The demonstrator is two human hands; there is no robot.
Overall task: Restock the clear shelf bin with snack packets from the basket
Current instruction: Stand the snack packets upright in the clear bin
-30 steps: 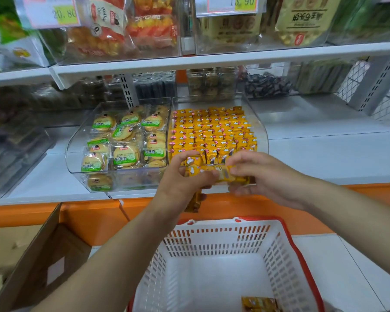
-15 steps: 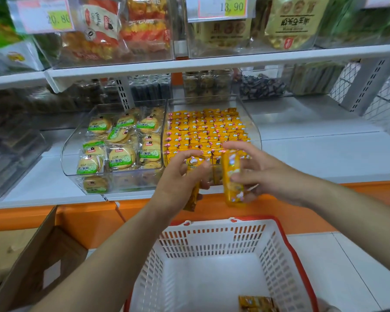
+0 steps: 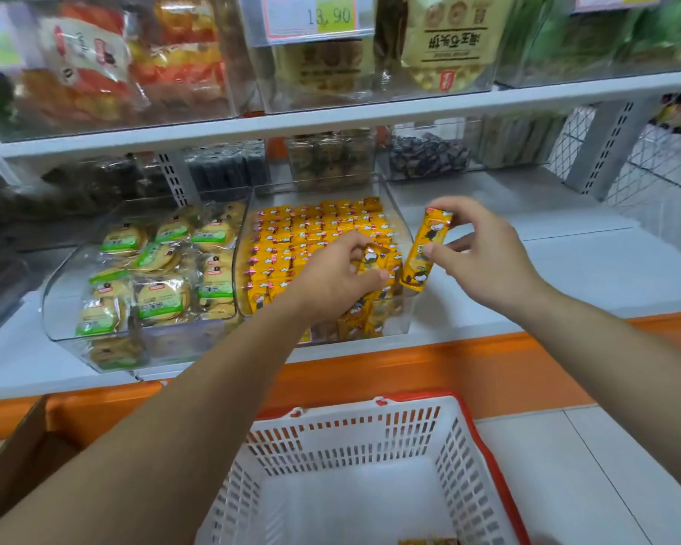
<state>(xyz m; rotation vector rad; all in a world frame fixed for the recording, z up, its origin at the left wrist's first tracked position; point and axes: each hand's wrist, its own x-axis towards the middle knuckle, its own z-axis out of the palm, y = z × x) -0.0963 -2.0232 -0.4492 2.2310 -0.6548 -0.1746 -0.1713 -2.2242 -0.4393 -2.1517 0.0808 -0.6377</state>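
While the left hand pinches a yellow packet low over the front rows of the clear bin, the right hand grips a second packet nearly upright at the bin's right wall — bare shelf lies open beyond, basket below

The left hand hid most of the small packet it pinched and the clear bin's front rows. The right hand's thumb covered part of its long packet. Packets in the basket were cut off at the bottom edge; upper-shelf bags were blurred.
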